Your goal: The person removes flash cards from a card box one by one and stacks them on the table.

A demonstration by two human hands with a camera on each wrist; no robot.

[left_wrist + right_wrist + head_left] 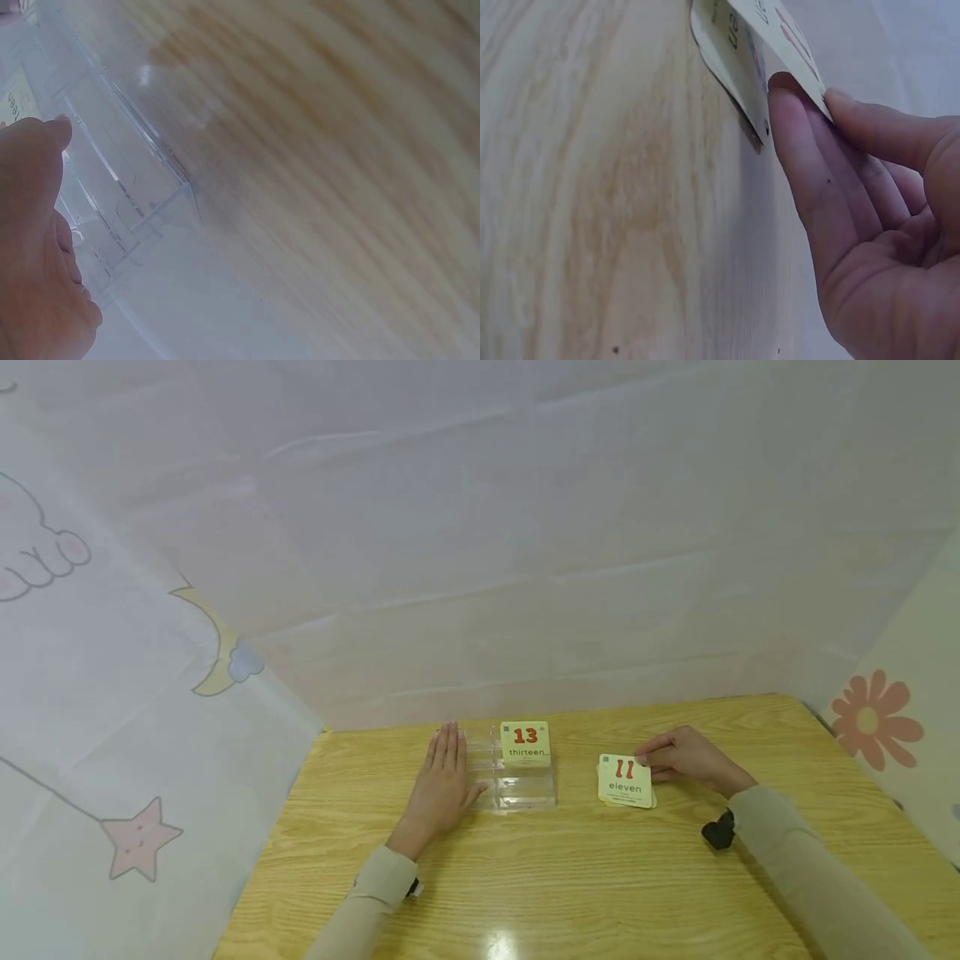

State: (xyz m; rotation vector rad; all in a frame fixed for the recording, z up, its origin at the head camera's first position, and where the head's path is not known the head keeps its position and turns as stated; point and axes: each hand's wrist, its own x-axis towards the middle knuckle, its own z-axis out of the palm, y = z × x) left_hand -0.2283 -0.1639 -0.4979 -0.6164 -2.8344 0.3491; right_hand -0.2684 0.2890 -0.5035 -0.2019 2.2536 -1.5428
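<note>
A clear plastic card stand [525, 789] with stepped ledges sits near the table's back edge. On its upper right ledge leans a pale yellow card reading "13 thirteen" [525, 744]. My left hand [441, 787] lies over the stand's left part, fingers straight and thumb spread to the right. To the right, my right hand [693, 762] pinches the right edge of an "11 eleven" card [625, 783] between thumb and fingers. In the right wrist view, this card is bent and raised at that edge, apart from another printed card [724, 60] beneath it.
The light wood table [570, 877] meets a pale cloth backdrop [480, 568] behind the stand. Patterned cloth walls stand at both sides, with a pink star [140, 841] at left and a red flower [876, 718] at right.
</note>
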